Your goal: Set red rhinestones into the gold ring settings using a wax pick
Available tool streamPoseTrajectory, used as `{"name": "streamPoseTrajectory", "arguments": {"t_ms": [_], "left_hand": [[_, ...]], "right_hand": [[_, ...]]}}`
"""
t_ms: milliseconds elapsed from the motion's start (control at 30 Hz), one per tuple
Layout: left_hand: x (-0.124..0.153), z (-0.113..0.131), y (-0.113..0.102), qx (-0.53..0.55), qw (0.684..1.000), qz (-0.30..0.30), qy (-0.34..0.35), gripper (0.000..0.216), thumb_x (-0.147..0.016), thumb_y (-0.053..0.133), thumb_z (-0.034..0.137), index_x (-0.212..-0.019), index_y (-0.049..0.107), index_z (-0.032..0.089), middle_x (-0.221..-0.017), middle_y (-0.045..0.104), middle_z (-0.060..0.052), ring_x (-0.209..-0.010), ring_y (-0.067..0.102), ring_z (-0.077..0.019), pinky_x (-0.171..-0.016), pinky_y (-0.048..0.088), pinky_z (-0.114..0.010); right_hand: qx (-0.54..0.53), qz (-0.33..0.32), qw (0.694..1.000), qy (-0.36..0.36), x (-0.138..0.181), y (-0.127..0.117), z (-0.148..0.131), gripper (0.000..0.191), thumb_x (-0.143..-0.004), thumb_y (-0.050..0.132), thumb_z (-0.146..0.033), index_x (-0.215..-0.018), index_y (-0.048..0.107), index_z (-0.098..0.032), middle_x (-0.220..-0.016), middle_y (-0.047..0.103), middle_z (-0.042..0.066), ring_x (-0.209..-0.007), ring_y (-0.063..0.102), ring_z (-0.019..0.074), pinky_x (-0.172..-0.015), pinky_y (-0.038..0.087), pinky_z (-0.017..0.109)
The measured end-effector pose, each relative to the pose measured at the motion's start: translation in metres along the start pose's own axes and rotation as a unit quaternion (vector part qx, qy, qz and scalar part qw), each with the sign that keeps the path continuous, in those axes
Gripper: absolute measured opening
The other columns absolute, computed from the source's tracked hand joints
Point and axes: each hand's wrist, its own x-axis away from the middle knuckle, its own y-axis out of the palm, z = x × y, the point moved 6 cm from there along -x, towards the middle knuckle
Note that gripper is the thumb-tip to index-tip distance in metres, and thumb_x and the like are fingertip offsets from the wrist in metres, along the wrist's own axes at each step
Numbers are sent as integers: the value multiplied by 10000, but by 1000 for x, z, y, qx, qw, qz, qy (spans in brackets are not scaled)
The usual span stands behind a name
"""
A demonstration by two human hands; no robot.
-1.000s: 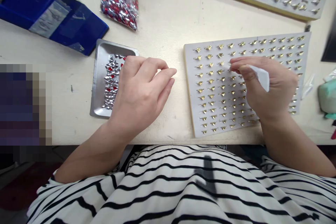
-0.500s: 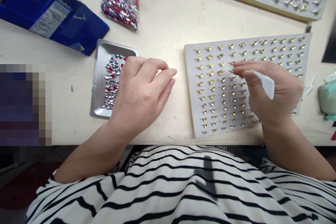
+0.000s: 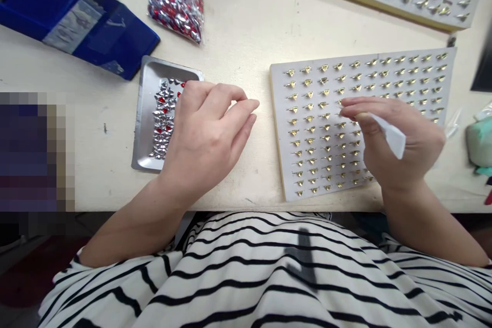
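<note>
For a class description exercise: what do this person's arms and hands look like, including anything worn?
The left hand and right hand are bare, no gloves or rings showing. Bare forearms run into the sleeves of a white top with black stripes.

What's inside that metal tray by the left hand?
Silver and red rhinestones lie in the metal tray; the left hand covers its right end, hiding what lies there.

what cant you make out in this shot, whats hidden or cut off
Head view only:
The right hand hides part of the board of gold-coloured settings.
Its fingertips: too small to tell if they hold anything.
The left hand hides one end of the metal tray.
The top edge cuts off the upper board.
The left edge cuts off the blue box.
A pixelated patch masks the far left.
</note>
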Motion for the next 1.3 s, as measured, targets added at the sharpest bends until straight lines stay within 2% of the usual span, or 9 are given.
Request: {"name": "streamPoseTrajectory", "arguments": {"t_ms": [133, 333, 667, 800, 967, 1133, 1200, 1300], "left_hand": [[0, 0, 0, -10, 1000, 18, 10, 223, -911, 532, 259, -1124, 598, 251, -1075, 624, -16, -965, 484, -222, -860, 426, -399], [-1, 0, 0, -30, 999, 30, 21, 214, -885, 580, 264, -1091, 626, 226, -1055, 639, -14, -935, 473, -212, -839, 445, -379], [0, -1, 1, 18, 1000, 4, 0, 235, -918, 504, 229, -1135, 587, 263, -1097, 611, -32, -995, 502, -236, -874, 404, -424], [0, -1, 1, 22, 1000, 0, -2, 235, -916, 506, 223, -1134, 584, 261, -1104, 606, -33, -1002, 495, -239, -882, 392, -420], [0, -1, 1, 6, 1000, -5, -4, 237, -918, 504, 237, -1143, 578, 256, -1099, 608, -27, -1003, 474, -233, -887, 388, -405], [0, -2, 1, 10, 1000, 2, -8, 227, -921, 504, 248, -1132, 584, 280, -1099, 609, -8, -1007, 472, -228, -892, 400, -406], [0, -1, 0, -3, 1000, 9, -5, 224, -908, 530, 253, -1121, 597, 270, -1094, 614, -6, -992, 462, -225, -885, 413, -401], [0, -1, 1, -14, 1000, 11, -2, 229, -892, 557, 254, -1115, 611, 256, -1091, 621, -12, -980, 452, -232, -876, 424, -402]], "right_hand": [[25, -27, 999, 8, 1, 4, 3, 257, -798, 565, -99, -984, 667, -245, -1002, 685, -28, -998, 646, 126, -910, 548, 298], [24, -37, 999, 6, 2, 8, 8, 298, -796, 566, -96, -1008, 660, -283, -1013, 680, -51, -1008, 643, 126, -918, 546, 304], [62, -39, 997, 7, 5, 3, 5, 304, -792, 561, -79, -1002, 663, -274, -1021, 680, -43, -994, 644, 110, -896, 551, 275], [33, -11, 999, -7, 6, -4, -4, 269, -770, 582, -66, -969, 679, -218, -988, 689, -11, -961, 656, 130, -867, 570, 303], [0, 84, 996, 1, 10, -11, -10, 178, -789, 572, -92, -889, 687, -184, -916, 697, 4, -915, 667, 158, -802, 583, 356], [-7, 153, 988, -3, 13, -13, -12, 165, -823, 544, -138, -858, 693, -196, -860, 698, 7, -869, 674, 162, -752, 573, 346], [-4, 157, 988, -6, 15, -14, -10, 159, -820, 550, -149, -847, 696, -204, -843, 699, 5, -859, 676, 163, -751, 578, 338], [5, 96, 995, 6, 18, -9, -4, 168, -805, 566, -143, -893, 694, -205, -902, 699, 8, -901, 671, 157, -814, 583, 334]]}}
